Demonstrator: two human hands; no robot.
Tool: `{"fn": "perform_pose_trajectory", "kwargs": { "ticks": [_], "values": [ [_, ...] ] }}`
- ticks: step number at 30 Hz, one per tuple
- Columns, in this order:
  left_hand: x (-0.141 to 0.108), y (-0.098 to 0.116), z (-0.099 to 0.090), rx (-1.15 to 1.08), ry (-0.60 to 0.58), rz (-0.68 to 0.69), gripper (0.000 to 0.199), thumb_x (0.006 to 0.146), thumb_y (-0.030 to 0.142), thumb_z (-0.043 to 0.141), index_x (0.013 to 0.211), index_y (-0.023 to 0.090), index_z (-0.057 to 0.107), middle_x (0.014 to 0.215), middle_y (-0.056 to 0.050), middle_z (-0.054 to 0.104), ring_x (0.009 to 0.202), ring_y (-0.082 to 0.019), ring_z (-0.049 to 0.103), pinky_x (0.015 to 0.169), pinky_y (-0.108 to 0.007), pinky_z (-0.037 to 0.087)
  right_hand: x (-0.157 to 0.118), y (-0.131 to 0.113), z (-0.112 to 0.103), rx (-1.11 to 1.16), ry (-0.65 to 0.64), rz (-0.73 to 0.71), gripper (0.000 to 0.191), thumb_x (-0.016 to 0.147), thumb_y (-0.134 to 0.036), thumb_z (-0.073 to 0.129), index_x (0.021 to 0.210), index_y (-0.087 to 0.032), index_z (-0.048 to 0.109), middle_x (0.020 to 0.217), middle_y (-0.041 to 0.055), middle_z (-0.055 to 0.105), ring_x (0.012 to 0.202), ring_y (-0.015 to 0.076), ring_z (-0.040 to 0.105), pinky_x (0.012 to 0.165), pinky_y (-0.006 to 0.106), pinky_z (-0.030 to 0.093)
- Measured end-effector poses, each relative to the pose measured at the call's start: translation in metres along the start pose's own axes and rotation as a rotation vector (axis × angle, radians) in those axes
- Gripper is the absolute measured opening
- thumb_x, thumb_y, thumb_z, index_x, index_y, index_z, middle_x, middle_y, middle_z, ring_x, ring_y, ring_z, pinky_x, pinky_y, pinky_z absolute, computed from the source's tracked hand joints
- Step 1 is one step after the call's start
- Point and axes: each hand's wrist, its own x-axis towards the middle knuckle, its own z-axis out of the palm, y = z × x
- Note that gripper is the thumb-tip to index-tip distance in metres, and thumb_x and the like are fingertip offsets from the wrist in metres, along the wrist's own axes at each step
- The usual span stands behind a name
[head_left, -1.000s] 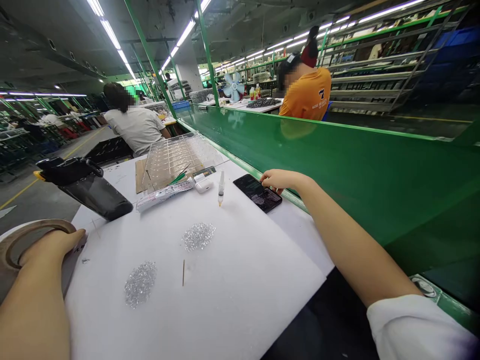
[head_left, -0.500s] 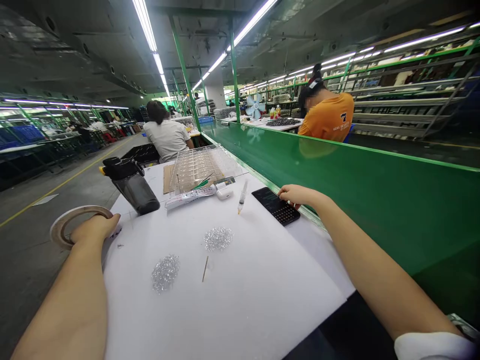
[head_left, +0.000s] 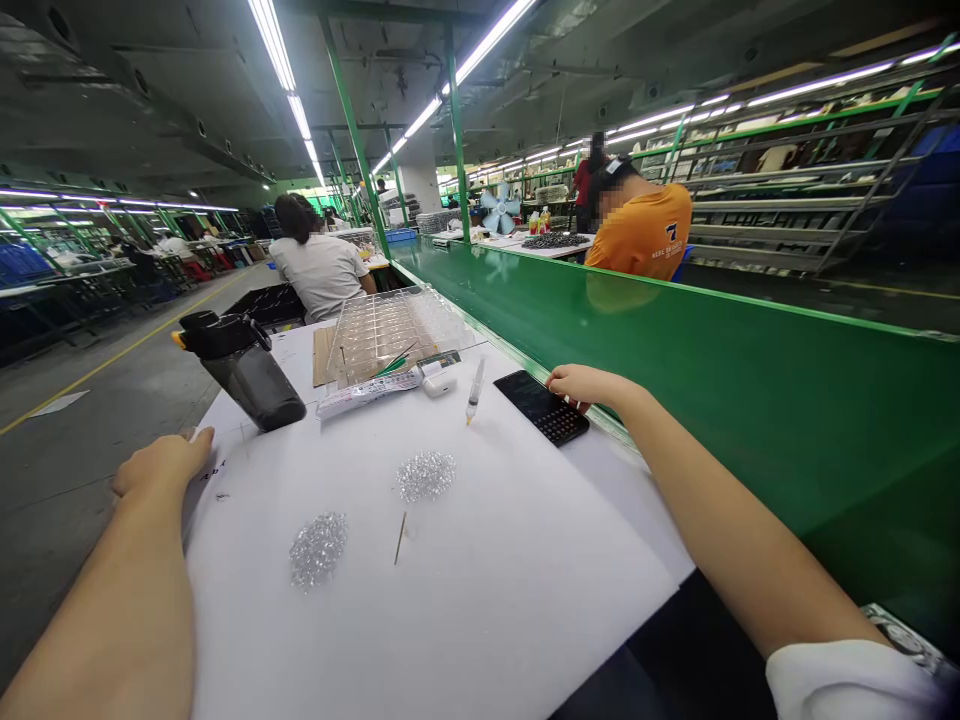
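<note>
My left hand (head_left: 161, 465) is at the left edge of the white work surface (head_left: 480, 620), its thumb against the edge; the other fingers are mostly hidden. My right hand (head_left: 581, 385) rests with loosely bent fingers at the right side of a black phone (head_left: 541, 408). Left of the phone lies a syringe (head_left: 475, 391) with an amber tip. Two piles of small clear, glittering pieces lie on the surface: a nearer pile (head_left: 319, 551) and a farther pile (head_left: 426, 476). Between them lies a thin stick (head_left: 400, 538).
A dark water bottle (head_left: 255, 375) stands at the back left. Behind the work area are clear plastic trays (head_left: 390, 330), a white packet (head_left: 367, 392) and a white earbud case (head_left: 439, 383). A green conveyor belt (head_left: 720, 400) runs along the right. Two co-workers sit farther off.
The tape roll at my left hand is out of sight now, and that hand has shifted slightly left. My right hand stays by the phone. The whole view has shifted a little.
</note>
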Motion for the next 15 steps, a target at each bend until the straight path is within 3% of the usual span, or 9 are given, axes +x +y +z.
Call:
{"fn": "perform_pose_trajectory", "kwargs": {
  "ticks": [2,5,11,15],
  "values": [
    [-0.008,0.004,-0.006,0.033,-0.056,-0.093,0.08,0.11,0.056,0.039,0.156,0.005,0.081,0.144,-0.034,0.084,0.141,-0.049,0.081,0.103,-0.056,0.068,0.001,0.001,0.0,-0.001,0.003,-0.003,0.02,0.112,-0.015,0.064,0.124,-0.014,0.081,0.125,0.0154,0.082,0.088,0.0195,0.075,0.069,0.028,0.064],
    [-0.021,0.009,-0.016,0.048,-0.083,-0.1,0.085,0.11,0.058,0.036,0.158,0.001,0.078,0.153,-0.034,0.081,0.146,-0.046,0.079,0.108,-0.052,0.066,0.002,0.001,0.001,0.0,0.011,-0.007,0.019,0.109,-0.014,0.068,0.122,-0.015,0.082,0.123,0.0144,0.083,0.087,0.0201,0.077,0.071,0.029,0.066],
    [-0.03,0.009,-0.021,0.073,-0.08,-0.048,0.08,0.095,0.052,0.054,0.152,0.001,0.081,0.142,-0.034,0.084,0.136,-0.048,0.083,0.095,-0.05,0.068,0.003,0.0,0.001,-0.033,-0.003,0.002,0.022,0.111,-0.011,0.065,0.124,-0.015,0.082,0.124,0.0133,0.082,0.086,0.0184,0.076,0.071,0.028,0.063],
    [-0.032,0.006,-0.021,0.018,-0.056,-0.036,0.074,0.093,0.047,0.059,0.147,0.002,0.083,0.141,-0.036,0.084,0.137,-0.049,0.083,0.095,-0.05,0.068,0.008,0.006,0.001,0.032,-0.027,-0.02,0.016,0.11,-0.023,0.079,0.124,-0.016,0.082,0.114,0.0118,0.082,0.091,0.02,0.076,0.072,0.026,0.064]
  ]
}}
